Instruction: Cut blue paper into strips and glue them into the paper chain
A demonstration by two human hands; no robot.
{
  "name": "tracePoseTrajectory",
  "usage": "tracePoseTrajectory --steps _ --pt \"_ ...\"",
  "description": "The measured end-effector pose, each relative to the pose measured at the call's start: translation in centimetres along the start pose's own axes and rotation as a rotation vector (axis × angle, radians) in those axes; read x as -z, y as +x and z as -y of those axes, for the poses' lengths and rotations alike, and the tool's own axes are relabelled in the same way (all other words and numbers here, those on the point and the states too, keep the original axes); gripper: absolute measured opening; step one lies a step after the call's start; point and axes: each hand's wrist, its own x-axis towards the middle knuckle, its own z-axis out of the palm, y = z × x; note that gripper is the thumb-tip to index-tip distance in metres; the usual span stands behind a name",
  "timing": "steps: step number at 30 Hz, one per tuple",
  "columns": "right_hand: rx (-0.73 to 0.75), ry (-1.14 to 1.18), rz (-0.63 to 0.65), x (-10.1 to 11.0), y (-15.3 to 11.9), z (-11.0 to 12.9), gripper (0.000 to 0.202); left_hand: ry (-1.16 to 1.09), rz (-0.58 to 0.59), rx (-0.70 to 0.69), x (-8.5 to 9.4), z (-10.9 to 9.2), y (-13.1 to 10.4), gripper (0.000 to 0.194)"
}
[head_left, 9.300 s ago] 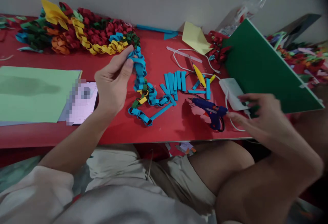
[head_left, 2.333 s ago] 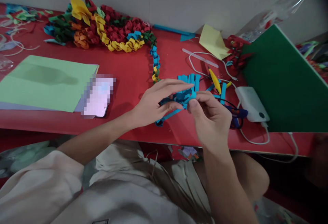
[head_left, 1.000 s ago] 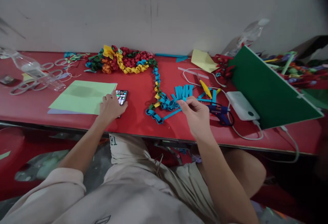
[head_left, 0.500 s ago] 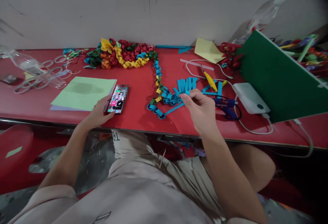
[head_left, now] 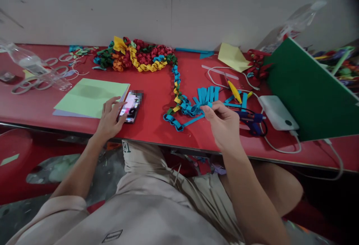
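My left hand (head_left: 110,120) has its fingers spread, with thumb and fingertips at the left edge of a lit smartphone (head_left: 132,104) lying on the red table. In a pinch, my right hand (head_left: 226,124) holds a blue paper strip (head_left: 194,120) beside a blue, yellow and green paper chain (head_left: 177,90). Part of the strip is hidden by the fingers. Several loose blue strips (head_left: 209,93) fan out just behind that hand. To its right lies a blue glue gun (head_left: 251,121).
Green paper sheets (head_left: 89,95), scissors (head_left: 36,84) and a plastic bottle (head_left: 36,67) are on the left. A heap of coloured paper chains (head_left: 146,54) lies by the wall. On the right are a white power bank (head_left: 277,112) with cables, a yellow-handled tool (head_left: 234,91) and a leaning green board (head_left: 311,95).
My left hand has lifted off its grip on the phone's side, and its fingers have spread. The phone's screen picture has changed. My right hand keeps its pinch; the view has shifted slightly.
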Motion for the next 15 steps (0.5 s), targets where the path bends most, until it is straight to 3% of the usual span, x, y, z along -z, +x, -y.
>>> tracePoseTrajectory --steps 3,8,11,15 --pt "-0.008 -0.015 0.004 -0.2 0.0 0.1 0.038 0.102 0.057 0.014 0.1 -0.5 1.0 0.047" --pt "-0.033 -0.068 0.005 -0.4 -0.1 0.2 0.039 0.164 0.23 0.048 0.0 0.3 6.1 0.051" --pt "-0.032 -0.071 -0.006 -0.3 -0.1 0.2 0.039 0.11 0.189 0.094 0.0 0.9 8.2 0.054" --pt "-0.029 -0.046 -0.011 -0.1 -0.1 0.3 0.038 0.058 0.186 0.097 0.0 0.8 8.0 0.049"
